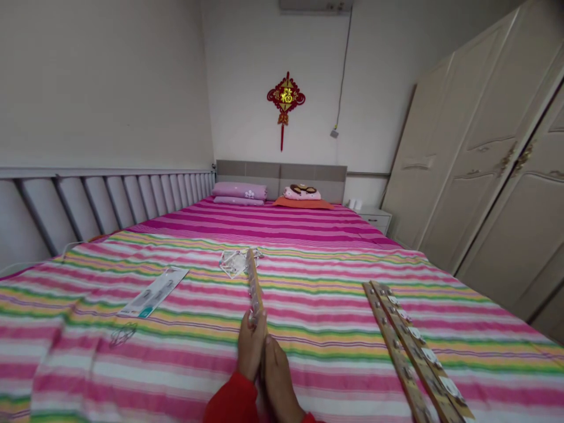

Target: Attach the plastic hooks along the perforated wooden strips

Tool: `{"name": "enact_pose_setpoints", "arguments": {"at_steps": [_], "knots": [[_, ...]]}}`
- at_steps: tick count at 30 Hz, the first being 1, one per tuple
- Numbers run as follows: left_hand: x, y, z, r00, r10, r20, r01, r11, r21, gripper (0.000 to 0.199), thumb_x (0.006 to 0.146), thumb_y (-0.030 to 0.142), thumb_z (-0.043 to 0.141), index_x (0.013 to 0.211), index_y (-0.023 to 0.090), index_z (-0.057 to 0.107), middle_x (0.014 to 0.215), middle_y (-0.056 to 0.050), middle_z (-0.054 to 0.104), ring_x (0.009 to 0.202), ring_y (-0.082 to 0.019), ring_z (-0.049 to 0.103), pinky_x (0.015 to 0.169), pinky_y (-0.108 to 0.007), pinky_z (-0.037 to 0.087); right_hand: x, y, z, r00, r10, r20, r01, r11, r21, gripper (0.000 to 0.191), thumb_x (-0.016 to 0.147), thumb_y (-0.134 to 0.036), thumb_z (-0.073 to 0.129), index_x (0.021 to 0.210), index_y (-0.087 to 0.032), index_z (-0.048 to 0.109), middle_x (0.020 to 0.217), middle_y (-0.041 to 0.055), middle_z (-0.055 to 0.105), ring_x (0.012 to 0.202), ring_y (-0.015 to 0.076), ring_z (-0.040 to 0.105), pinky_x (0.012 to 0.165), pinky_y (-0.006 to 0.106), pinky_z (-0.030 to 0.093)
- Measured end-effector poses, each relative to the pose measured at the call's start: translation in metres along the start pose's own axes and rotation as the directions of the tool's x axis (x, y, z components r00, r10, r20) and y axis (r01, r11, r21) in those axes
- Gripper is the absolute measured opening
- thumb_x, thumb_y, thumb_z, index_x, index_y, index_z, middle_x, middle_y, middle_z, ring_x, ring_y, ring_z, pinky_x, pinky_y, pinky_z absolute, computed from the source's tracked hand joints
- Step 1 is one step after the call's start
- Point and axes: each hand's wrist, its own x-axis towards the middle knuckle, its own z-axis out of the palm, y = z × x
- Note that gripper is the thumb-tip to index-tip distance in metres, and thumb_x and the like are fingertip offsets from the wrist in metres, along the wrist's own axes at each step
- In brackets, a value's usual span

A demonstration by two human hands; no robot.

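Observation:
A long wooden rail with metal hooks [254, 285] points away from me above the striped sheet, its narrow face turned up and the small hooks along its left side. My left hand [251, 346] grips it with the thumb near the hooks. Just behind and to the right, my right hand [278, 373] closes around the rail's right side; part of its fingers is hidden. Past the rail's far end lies a clear plastic packet [233, 262]. To the right, two more wooden hook rails [392, 335] lie side by side, with white round tags on the outer one.
The bed carries a striped sheet [185, 364]. On the left lie a white packaging card [154, 292] and a small tangle of thin wire or ties [123, 333]. A railing [114, 200] runs along the left; a wardrobe [467, 170] stands right. Folded bedding [240, 190] sits by the headboard.

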Motion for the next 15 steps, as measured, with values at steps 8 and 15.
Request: {"name": "enact_pose_setpoints", "arguments": {"at_steps": [8, 15], "knots": [[0.03, 0.005, -0.002, 0.99, 0.109, -0.091, -0.103, 0.992, 0.073, 0.051, 0.068, 0.065, 0.054, 0.084, 0.017, 0.062, 0.067, -0.001, 0.059, 0.065, -0.017, 0.054, 0.06, -0.028, 0.043, 0.001, -0.003, 0.002, 0.999, 0.011, 0.043, -0.008, 0.997, -0.075, 0.051, 0.087, -0.057, 0.042, 0.103, -0.016, 0.068, 0.098, 0.0094, 0.07, 0.093, 0.0227, 0.062, 0.082, 0.031, 0.049], [0.051, 0.011, 0.001, 0.983, 0.132, -0.128, -0.125, 0.99, 0.065, 0.052, 0.075, 0.06, 0.05, 0.098, 0.015, 0.06, 0.071, -0.002, 0.06, 0.066, -0.018, 0.056, 0.06, -0.029, 0.045, 0.0, 0.005, -0.004, 0.998, 0.048, 0.047, -0.045, 0.996, -0.076, 0.052, 0.087, -0.057, 0.043, 0.105, -0.016, 0.068, 0.104, 0.01, 0.07, 0.098, 0.023, 0.063, 0.089, 0.032, 0.047]]}}
